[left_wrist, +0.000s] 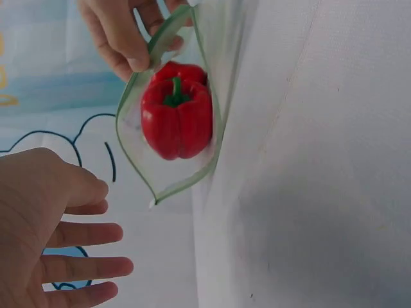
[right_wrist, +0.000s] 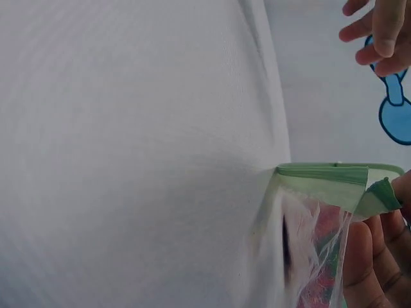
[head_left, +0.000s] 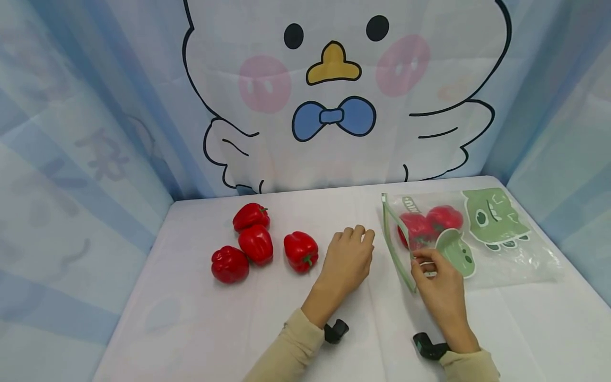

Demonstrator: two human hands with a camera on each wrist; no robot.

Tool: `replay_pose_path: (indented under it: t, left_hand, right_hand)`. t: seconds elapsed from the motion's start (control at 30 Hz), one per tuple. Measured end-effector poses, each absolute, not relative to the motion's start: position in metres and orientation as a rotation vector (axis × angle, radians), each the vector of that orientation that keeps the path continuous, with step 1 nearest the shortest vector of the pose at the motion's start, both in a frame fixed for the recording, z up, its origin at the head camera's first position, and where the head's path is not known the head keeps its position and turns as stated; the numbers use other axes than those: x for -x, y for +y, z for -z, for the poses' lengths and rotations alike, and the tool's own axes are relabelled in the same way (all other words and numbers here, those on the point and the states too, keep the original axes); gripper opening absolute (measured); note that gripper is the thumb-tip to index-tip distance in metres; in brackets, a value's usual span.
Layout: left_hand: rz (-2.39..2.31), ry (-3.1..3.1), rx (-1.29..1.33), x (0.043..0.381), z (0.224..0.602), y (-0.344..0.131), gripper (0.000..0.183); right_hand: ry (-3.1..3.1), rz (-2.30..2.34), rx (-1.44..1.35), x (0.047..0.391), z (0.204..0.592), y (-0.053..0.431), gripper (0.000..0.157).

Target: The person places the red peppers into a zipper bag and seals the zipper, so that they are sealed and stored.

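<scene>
My right hand (head_left: 441, 292) pinches the near lip of a clear zip bag (head_left: 515, 268) with green edging and green cartoon prints. Two red bell peppers (head_left: 444, 217) lie inside it, and the left wrist view looks through the gaping mouth at a pepper (left_wrist: 176, 125) with a green stem, partly covering the other. Left of the bag, my left hand (head_left: 347, 260) hovers over the table with nothing in it, its fingers extended in the left wrist view. A single loose bell pepper (head_left: 300, 252) is the one nearest to that hand.
Farther left, a cluster of three red bell peppers (head_left: 256, 244) sits on the white-covered table (head_left: 191, 329). A cartoon-printed curtain (head_left: 329, 159) closes off the back, and blue-and-white cloth (head_left: 71, 212) hangs along the sides.
</scene>
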State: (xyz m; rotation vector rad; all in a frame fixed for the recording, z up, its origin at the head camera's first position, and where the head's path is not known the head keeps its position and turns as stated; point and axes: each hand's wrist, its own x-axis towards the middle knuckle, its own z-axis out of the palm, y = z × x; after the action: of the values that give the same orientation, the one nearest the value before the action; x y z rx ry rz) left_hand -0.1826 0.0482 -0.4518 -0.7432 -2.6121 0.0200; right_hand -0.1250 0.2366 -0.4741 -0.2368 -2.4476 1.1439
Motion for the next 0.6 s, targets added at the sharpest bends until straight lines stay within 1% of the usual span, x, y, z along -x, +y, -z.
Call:
replay_pose_path:
  t: [0.27, 0.6]
  left_hand:
    - [0.041, -2.678, 0.608, 0.185, 0.448, 0.028, 0.034]
    - [0.235, -2.845, 0.551, 0.197, 0.443, -0.004, 0.049]
  right_hand:
    - [-2.446, -1.158, 0.227, 0.125, 0.476, 0.238, 0.016]
    - [-2.450, -1.166, 0.226, 0.126, 0.477, 0.238, 0.016]
